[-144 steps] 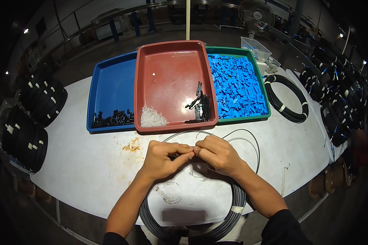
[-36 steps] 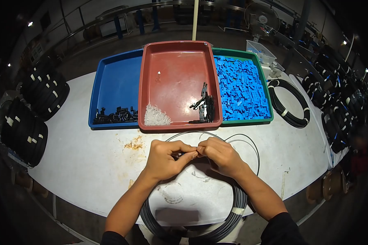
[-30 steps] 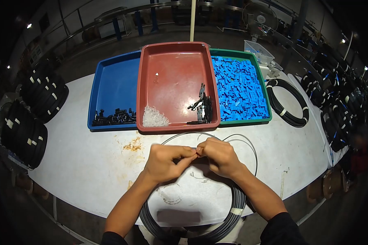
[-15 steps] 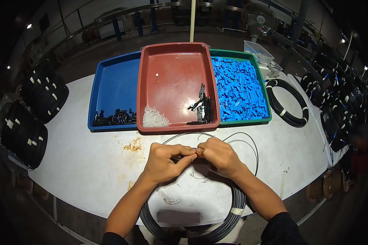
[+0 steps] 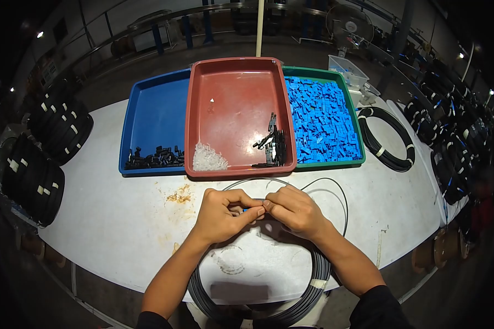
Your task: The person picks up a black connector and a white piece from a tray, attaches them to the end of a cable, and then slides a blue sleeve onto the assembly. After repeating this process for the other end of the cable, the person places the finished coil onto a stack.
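My left hand [image 5: 220, 215] and my right hand [image 5: 294, 209] meet fingertip to fingertip above the table, both closed in a pinch. Between the left fingers a small blue piece [image 5: 246, 210] shows, most of it covered; it resembles the blue parts in the green tray. What the right fingertips hold is hidden. Below my hands lies a coil of black cable [image 5: 322, 268], bound with pale tape on its right side. A loose loop of cable [image 5: 343, 198] arches out beyond my right hand.
A red tray [image 5: 236, 174] holds clear small pieces and black parts. Beside it stand a blue tray [image 5: 153, 120] with black parts and a green tray [image 5: 352, 109] full of blue parts. Cable coils [image 5: 35, 181] stack at left; another coil [image 5: 387, 138] lies right.
My left fingers have shifted slightly, so the small blue piece now shows between them. Both hands stay pinched together in nearly the same place.
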Demonstrator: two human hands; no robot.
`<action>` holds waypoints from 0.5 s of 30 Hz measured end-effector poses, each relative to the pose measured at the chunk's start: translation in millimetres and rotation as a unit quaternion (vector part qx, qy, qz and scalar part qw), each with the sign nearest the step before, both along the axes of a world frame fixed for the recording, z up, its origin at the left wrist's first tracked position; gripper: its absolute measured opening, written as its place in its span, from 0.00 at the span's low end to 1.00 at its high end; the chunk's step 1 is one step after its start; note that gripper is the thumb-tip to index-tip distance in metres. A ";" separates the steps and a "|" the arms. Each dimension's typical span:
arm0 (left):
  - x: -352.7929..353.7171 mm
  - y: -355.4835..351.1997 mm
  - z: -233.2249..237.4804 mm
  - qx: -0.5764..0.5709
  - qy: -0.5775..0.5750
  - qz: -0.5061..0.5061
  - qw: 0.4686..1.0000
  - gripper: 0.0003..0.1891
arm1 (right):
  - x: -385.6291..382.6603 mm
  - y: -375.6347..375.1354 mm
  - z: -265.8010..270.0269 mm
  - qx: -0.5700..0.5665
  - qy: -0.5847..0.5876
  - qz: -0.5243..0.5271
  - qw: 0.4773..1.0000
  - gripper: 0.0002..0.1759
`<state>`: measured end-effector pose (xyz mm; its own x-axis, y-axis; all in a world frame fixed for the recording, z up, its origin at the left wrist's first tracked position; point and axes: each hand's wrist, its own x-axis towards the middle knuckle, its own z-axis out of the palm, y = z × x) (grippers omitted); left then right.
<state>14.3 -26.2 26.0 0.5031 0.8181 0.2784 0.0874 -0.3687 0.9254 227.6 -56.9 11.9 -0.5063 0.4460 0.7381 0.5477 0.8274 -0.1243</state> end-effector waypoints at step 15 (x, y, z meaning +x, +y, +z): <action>-1.5 4.6 -12.9 0.231 0.023 0.024 0.972 0.09 | -2.8 3.9 -5.1 -0.077 0.083 0.024 0.993 0.12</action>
